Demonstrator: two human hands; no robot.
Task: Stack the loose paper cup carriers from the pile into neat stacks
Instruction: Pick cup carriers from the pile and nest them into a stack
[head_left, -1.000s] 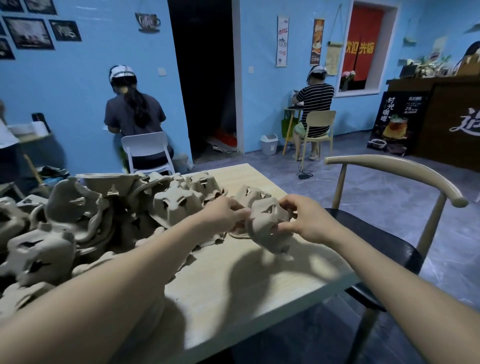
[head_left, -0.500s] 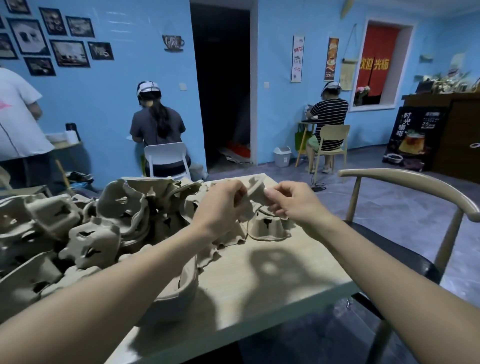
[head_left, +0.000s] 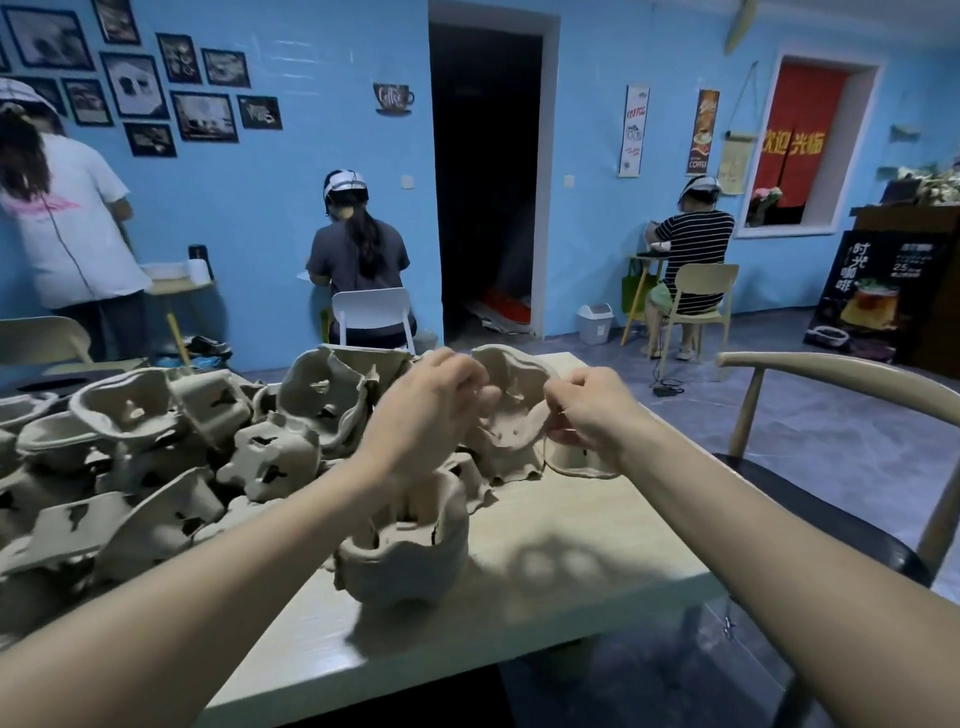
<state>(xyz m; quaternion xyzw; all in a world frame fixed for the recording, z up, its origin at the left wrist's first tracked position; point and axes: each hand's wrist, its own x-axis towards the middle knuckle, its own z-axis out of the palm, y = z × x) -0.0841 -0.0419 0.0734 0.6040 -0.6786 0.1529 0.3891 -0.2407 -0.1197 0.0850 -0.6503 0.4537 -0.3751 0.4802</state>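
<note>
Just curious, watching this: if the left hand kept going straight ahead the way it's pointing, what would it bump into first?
Probably the paper cup carrier that the left hand and right hand both pinch; its rim is already at the fingertips. Depth beyond it is unclear.

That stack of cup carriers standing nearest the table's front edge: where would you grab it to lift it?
Probably by the rim of the near stack, from above. It stands open side up, so the wavy top edge is exposed for fingers on opposite sides. The left forearm crosses its left side, so the right side looks freer.

Two bare forearms, sleeveless in view, no rings or watch.
</note>
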